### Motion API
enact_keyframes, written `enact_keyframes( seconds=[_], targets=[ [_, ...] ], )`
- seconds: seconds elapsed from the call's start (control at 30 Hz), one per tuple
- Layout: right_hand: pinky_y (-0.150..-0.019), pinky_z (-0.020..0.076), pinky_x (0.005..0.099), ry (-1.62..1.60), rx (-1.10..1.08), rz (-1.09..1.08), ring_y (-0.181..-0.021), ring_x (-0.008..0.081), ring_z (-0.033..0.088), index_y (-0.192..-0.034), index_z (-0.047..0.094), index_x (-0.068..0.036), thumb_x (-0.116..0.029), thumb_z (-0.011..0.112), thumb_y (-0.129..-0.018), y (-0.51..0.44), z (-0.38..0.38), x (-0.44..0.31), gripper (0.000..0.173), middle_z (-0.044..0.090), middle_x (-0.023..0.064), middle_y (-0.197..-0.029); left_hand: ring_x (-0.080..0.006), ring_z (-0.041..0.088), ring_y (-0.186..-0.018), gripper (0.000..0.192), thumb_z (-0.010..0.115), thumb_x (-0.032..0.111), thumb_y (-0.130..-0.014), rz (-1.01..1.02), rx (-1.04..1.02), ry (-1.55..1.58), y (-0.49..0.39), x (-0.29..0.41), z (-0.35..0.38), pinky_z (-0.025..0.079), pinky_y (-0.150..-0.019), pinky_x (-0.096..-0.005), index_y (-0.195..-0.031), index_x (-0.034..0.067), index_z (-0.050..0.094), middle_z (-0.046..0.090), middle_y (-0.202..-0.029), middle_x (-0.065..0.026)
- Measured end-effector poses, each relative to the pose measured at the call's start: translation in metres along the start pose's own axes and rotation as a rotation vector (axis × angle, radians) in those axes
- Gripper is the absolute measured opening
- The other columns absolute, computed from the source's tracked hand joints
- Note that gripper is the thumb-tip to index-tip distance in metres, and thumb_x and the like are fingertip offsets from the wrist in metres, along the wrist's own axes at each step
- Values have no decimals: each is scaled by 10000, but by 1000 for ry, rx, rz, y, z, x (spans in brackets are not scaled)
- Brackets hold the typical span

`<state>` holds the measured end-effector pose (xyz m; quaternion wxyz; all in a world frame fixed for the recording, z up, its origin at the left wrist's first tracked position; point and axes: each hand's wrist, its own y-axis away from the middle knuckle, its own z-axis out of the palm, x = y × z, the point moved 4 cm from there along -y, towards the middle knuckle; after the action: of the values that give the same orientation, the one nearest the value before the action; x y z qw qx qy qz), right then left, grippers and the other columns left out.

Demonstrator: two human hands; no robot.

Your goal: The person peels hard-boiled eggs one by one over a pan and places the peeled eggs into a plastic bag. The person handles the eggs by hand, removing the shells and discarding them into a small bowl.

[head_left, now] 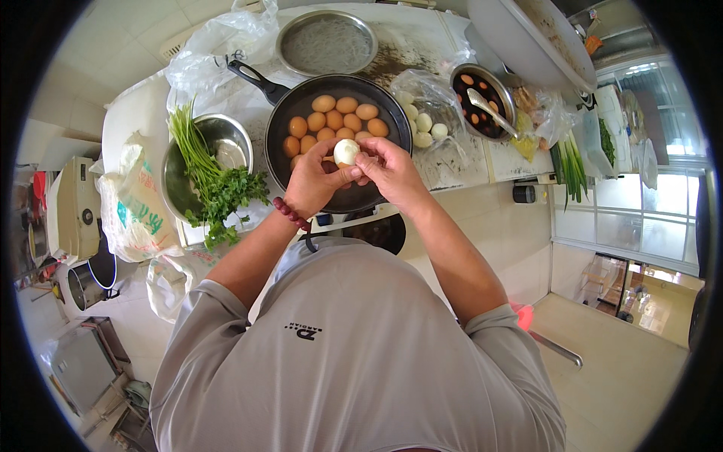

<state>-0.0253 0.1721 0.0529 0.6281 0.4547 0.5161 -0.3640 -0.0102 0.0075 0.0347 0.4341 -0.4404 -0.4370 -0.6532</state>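
Note:
Between my hands is a boiled egg [345,151], its top bare and white, with some brown shell at its lower edge. My left hand [314,179], with a dark red bead bracelet [291,214] at the wrist, grips the egg from the left. The fingertips of my right hand [394,172] pinch its lower right side. Both hands are above the near part of a black frying pan [404,121]. Several brown eggs in their shells [334,120] lie in the pan; my hands hide part of its near side.
Left stands a steel bowl [244,135] with leafy green herbs [226,189] across it. Behind the pan is a metal basin [374,48] of pale strands in liquid. To the right are peeled eggs [423,122] in clear plastic and a pot [456,85] of eggs in dark liquid with a slotted spoon [491,113].

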Motion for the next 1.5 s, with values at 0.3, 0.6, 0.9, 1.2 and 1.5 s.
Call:
enact_keyframes(
  seconds=[0.3,0.6,0.9,1.2,1.5],
  targets=[
    [-649,572,248,102,72,-57,-733,105,673,-1240,625,67,-62,632,-1006,1,1,3,268,714,91,-990,-142,693,-924,472,791,126,-919,-22,-53,32,-4,-4,-7,591,-771,-278,-1298,-32,558,695,-1094,-74],
    [-642,573,251,119,208,-107,-743,96,665,-1114,631,29,-26,629,-986,3,-5,-1,139,714,81,-957,-146,687,-947,457,756,157,-956,-17,-76,148,-7,-11,-2,576,-774,-261,-1323,-23,553,691,-1119,-74],
    [-621,540,244,66,129,-73,-736,103,659,-1027,571,1,-56,642,-1006,5,-5,-6,94,662,57,-903,-103,667,-992,436,698,139,-996,-42,-94,112,-5,-5,-1,551,-778,-248,-1380,16,534,693,-1157,-33],
    [-652,582,247,44,91,-38,-816,119,689,-1237,609,51,-90,661,-994,4,-6,-6,286,694,104,-1016,-123,639,-1115,463,665,112,-1014,50,-124,185,-10,-8,6,531,-911,-274,-1430,13,485,663,-1231,-44],
    [-645,607,258,334,188,-208,-813,106,684,-1105,599,22,-64,638,-1008,2,-10,5,135,688,80,-976,-145,703,-945,427,685,143,-1006,-32,-29,66,-10,-8,7,598,-809,-273,-1371,-8,524,687,-1143,-75]
  ],
)
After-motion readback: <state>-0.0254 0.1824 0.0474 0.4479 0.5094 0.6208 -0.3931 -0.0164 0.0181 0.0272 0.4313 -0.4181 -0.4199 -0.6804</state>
